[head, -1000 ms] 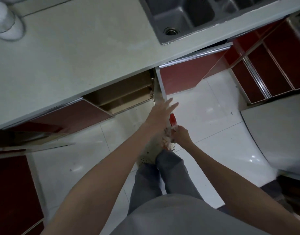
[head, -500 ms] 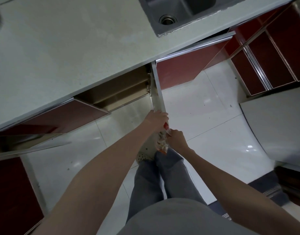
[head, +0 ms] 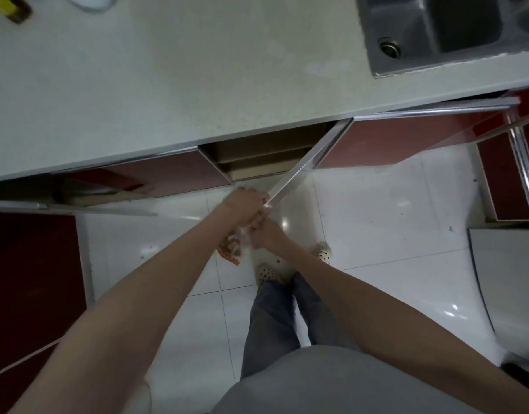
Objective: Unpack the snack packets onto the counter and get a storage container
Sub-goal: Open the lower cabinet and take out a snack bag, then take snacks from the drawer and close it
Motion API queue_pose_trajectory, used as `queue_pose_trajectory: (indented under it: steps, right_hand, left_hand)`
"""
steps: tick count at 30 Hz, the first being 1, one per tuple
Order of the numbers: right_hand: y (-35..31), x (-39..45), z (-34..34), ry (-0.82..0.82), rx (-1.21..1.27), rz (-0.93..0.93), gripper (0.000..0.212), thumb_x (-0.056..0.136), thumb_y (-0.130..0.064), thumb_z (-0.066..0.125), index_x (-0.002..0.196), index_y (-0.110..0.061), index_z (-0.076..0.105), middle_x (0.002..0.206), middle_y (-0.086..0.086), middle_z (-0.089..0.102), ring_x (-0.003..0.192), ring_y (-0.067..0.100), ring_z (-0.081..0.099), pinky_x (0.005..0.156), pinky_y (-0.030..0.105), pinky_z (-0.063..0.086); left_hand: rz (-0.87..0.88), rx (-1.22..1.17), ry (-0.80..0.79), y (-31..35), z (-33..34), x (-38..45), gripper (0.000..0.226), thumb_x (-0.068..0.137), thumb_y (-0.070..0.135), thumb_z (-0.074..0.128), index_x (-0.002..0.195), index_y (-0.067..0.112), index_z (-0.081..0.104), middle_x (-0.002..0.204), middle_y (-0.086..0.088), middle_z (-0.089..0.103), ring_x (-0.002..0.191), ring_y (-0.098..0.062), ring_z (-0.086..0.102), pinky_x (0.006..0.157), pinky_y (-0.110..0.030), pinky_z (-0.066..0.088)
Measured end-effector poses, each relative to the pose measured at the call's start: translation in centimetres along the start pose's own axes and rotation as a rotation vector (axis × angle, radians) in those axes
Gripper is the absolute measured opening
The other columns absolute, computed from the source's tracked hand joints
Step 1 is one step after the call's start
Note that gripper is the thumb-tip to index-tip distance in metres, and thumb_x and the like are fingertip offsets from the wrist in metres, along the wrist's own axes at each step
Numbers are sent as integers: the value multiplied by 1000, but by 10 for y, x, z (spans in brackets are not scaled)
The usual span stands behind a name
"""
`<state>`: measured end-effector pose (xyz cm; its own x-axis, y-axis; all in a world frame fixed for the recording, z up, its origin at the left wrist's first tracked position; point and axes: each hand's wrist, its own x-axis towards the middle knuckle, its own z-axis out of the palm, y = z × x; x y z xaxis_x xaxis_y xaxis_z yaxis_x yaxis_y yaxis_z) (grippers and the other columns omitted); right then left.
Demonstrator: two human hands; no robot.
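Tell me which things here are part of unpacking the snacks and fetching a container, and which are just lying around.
Part of the job:
- snack packet, held by the right hand
- cabinet door, its edge gripped by the left hand
- counter

Just lying about:
- sink
- white vessel at the counter's far edge

Dim, greyish light, glare on glossy floor tiles (head: 362, 210), wide-angle bending, hands perhaps slightly blurred

counter (head: 167, 85): matt stone | sink (head: 454, 31): metal | floor (head: 376, 234): glossy tile
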<state>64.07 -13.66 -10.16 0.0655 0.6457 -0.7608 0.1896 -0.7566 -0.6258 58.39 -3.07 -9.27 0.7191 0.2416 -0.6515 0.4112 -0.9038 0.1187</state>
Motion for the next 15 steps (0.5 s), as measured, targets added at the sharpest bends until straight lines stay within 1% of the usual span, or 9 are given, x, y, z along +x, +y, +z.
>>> queue_pose_trajectory:
  steps: [2,4,5,7,9,11,12,13,15]
  right_hand:
    - [-22,0,10,-68,20,10,26,92,-12,51,71,-27,48,74,3,57,69,20,60,71,37,57]
    - [-37,-4,14,-100,-44,-13,23,93,-16,49,71,-20,54,71,5,59,65,23,60,71,42,56]
    - [-43,-8,14,-113,-85,-20,22,94,-17,48,77,-13,60,69,6,59,61,23,59,69,42,56]
    - [-49,-17,9,-109,-160,-49,28,96,-19,47,92,3,64,73,12,63,59,23,60,66,38,56]
    - [-49,-28,-1,-63,-235,-108,34,96,-19,46,90,10,64,79,22,68,64,33,67,68,42,58]
    - [-48,-41,-11,-4,-325,-152,37,97,-17,45,87,12,65,80,25,68,72,38,69,72,43,58]
    - [-48,-48,-15,30,-391,-170,37,97,-17,43,88,11,65,79,24,68,74,38,68,73,42,57]
    - [-48,-54,-19,62,-461,-187,35,97,-17,43,90,9,65,79,22,67,76,38,67,74,40,55]
    - [-49,-69,-25,112,-582,-210,33,96,-18,43,88,5,64,83,21,67,75,35,65,68,36,50]
  left_hand:
    - [-77,-56,2,-30,-5,-24,18,90,19,56,103,21,68,103,-2,66,100,-23,62,84,-32,48]
    - [-161,-102,70,-55,-4,-47,20,88,17,55,95,25,72,99,1,67,101,-22,61,85,-33,43]
    - [-204,-155,126,-63,-2,-57,24,85,14,55,96,27,73,102,2,67,104,-21,60,87,-34,43]
    - [-281,-334,291,-70,3,-73,34,81,4,54,99,25,74,107,2,69,107,-21,59,91,-37,46]
    - [-350,-570,526,-64,8,-86,38,78,-5,52,98,18,75,109,-1,70,107,-24,58,94,-39,46]
    - [-419,-824,783,-47,13,-96,36,77,-9,54,102,10,72,110,-8,68,107,-25,58,96,-36,44]
    - [-457,-964,853,-34,13,-100,35,79,-9,56,107,7,69,111,-10,66,106,-25,58,96,-35,45]
    - [-491,-1102,874,-21,12,-102,34,81,-7,58,112,6,65,111,-11,63,104,-24,57,93,-36,47]
    - [-551,-1344,863,4,6,-104,37,86,0,59,121,10,57,107,-6,58,99,-24,57,83,-37,51]
